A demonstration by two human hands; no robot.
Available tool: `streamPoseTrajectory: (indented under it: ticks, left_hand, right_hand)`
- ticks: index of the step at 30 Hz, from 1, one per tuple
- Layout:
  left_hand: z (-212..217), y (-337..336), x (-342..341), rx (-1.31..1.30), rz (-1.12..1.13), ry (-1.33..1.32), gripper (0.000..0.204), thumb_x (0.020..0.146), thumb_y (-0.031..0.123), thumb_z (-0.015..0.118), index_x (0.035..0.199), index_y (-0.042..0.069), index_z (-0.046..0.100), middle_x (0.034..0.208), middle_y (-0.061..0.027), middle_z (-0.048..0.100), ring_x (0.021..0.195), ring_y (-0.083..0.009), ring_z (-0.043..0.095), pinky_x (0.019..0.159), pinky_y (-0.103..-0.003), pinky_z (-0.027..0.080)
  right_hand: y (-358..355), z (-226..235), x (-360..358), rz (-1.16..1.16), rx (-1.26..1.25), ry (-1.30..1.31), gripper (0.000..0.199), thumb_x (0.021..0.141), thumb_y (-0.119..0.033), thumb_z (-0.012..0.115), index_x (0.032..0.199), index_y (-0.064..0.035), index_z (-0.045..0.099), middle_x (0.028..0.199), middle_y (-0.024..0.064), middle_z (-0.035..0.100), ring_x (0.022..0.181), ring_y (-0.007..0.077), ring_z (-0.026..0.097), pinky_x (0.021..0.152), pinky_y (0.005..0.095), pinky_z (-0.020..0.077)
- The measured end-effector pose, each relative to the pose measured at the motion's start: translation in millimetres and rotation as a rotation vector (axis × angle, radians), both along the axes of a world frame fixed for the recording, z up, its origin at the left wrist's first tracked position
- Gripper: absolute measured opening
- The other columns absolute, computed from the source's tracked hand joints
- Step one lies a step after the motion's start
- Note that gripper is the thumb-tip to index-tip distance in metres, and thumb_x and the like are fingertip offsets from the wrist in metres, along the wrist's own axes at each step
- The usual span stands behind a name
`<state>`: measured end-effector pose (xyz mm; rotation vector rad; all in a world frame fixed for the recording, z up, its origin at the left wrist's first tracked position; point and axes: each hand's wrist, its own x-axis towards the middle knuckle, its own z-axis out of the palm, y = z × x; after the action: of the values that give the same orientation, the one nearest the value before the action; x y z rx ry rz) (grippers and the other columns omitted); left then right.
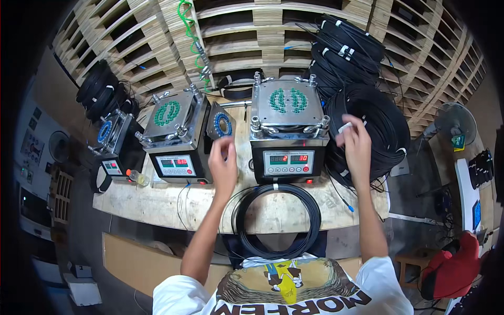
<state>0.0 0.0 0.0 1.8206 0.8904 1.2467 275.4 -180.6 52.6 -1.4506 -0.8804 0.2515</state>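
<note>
My left hand (223, 160) is raised in front of a metal plate with a ring of blue fittings (222, 125). Its fingers curl together in a pinch, and whatever they hold is too small to make out. Over the large black cable coil (386, 131) on the right, my right hand (357, 144) pinches a small white piece (344, 127). Between my hands stands a polishing machine (287, 131) with green fittings in its steel top plate and a lit red display. A smaller coil of black cable (315, 220) lies before it, overhanging the table edge toward my lap.
Two similar machines, a middle one (173, 137) and a far-left one (113, 144), share the wooden table (139, 202). Beside them stands a small bottle with an orange cap (137, 177). More cable coils (346, 58) are piled behind, before wooden pallets (268, 31). A blue-tipped cable end (350, 208) lies near the front edge.
</note>
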Motion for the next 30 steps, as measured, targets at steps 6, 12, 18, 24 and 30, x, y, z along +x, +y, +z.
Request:
streamPoseTrajectory:
  ticks: [6,12,18,24,30]
  left_hand:
    - [-47.5,-101.6,-104.0,-0.024,0.089,0.514,0.027,0.096,0.02,0.066,0.108,-0.003,0.06,0.097,-0.019,0.059,0.087,-0.0342,0.059,0.079,-0.043,0.049]
    - [-75.2,-129.2,-131.9,-0.03,0.135,1.177,0.091,0.084,0.068,0.062,0.135,-0.006,0.05,0.109,-0.0272,0.06,0.1,-0.0431,0.059,0.086,-0.051,0.047]
    - [-73.4,-112.1,-122.0,0.038,0.144,1.143,0.083,0.086,0.06,0.067,0.141,0.001,0.048,0.126,-0.0286,0.055,0.116,-0.0452,0.052,0.098,-0.051,0.043]
    - [-121.0,-118.6,-227.9,-0.096,0.616,0.882,0.085,0.088,0.039,0.074,0.153,0.003,0.031,0.143,-0.0271,0.04,0.126,-0.0397,0.046,0.102,-0.053,0.041]
    - [-124.8,-166.2,-212.9,-0.797,0.311,-0.291,0.077,0.101,0.023,0.061,0.158,0.004,0.012,0.105,-0.0134,0.066,0.085,-0.0185,0.069,0.069,-0.029,0.058]
  right_hand:
    - [-72.7,-95.9,-80.6,0.13,-0.382,-0.136,0.021,0.096,-0.007,0.06,0.115,-0.0007,0.062,0.089,0.0118,0.064,0.078,0.0172,0.064,0.066,0.0287,0.0502]
    - [-56.2,-163.7,-95.2,0.044,-0.934,-0.4,0.062,0.077,-0.034,0.08,0.124,0.0019,0.059,0.118,0.0227,0.063,0.111,0.0389,0.059,0.096,0.0467,0.0467]
    - [-43.3,-200.0,-88.7,0.083,-0.816,-0.457,0.052,0.078,-0.025,0.078,0.117,0.0013,0.056,0.116,0.0244,0.063,0.112,0.0413,0.058,0.096,0.0465,0.0475]
    - [-38.2,-185.2,-85.1,0.269,-0.722,-0.229,0.043,0.078,-0.013,0.072,0.115,0.002,0.054,0.103,0.0255,0.066,0.096,0.0441,0.064,0.084,0.0472,0.0511]
    - [-20.6,-129.2,-113.4,0.413,-0.425,-0.151,0.047,0.073,-0.003,0.069,0.118,0.0028,0.059,0.089,0.021,0.067,0.081,0.0278,0.067,0.076,0.0359,0.0509]
